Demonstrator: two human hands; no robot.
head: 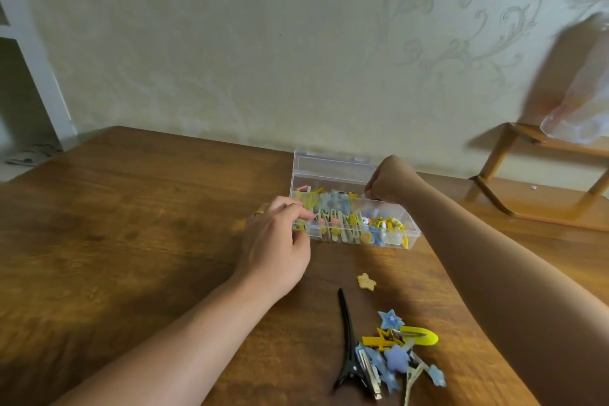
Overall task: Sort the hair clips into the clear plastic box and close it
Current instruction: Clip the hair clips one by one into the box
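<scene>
I see the clear plastic compartment box [354, 208] lying far of centre on the brown wooden worktop [131, 224], its long axis running left to right, lid [333, 164] tipped back and rows of yellow and blue clips inside. My left hand [280, 241] grips its near-left corner; my right hand [390, 180] hangs curled over the far-right compartment, seemingly pinching something too small to make out. The loose pile of blue and yellow hair clips [400, 353] lies near and right, closest to my right arm, beside a long black claw clip [350, 349] and a lone yellow star clip [366, 281].
</scene>
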